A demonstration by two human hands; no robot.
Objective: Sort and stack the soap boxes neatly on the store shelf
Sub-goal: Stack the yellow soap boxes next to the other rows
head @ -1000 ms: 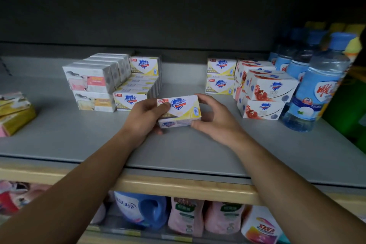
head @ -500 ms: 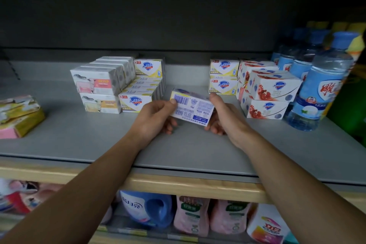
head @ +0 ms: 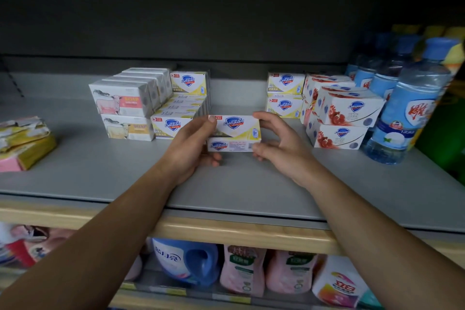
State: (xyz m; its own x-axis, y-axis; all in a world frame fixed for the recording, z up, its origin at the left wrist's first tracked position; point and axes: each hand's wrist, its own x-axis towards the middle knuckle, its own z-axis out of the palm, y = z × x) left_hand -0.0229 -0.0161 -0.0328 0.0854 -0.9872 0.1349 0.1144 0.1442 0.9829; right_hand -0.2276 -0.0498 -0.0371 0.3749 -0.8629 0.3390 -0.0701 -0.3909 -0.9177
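I hold a yellow-and-white Safeguard soap box (head: 235, 133) just above the grey shelf (head: 239, 189), its blue-shield front toward me. My left hand (head: 191, 146) grips its left end and my right hand (head: 276, 145) grips its right end. Left of the box lies a row of the same yellow Safeguard boxes (head: 173, 124), with one more yellow box (head: 188, 83) standing at the back. Beside them are stacked white soap boxes with a sheep picture (head: 123, 100). To the right stand two stacked yellow Safeguard boxes (head: 285, 94) and red pomegranate Safeguard boxes (head: 344, 113).
Blue-capped water bottles (head: 407, 108) crowd the shelf's right end. Crumpled yellow and pink packets (head: 22, 143) lie at the far left. A wooden shelf lip (head: 226, 231) runs along the front, with detergent jugs and pouches (head: 241, 269) on the shelf below.
Both hands have turned the box over: half a second ago its barcode back faced me, now the shield front faces me again. The box sits slightly lower and nearer.
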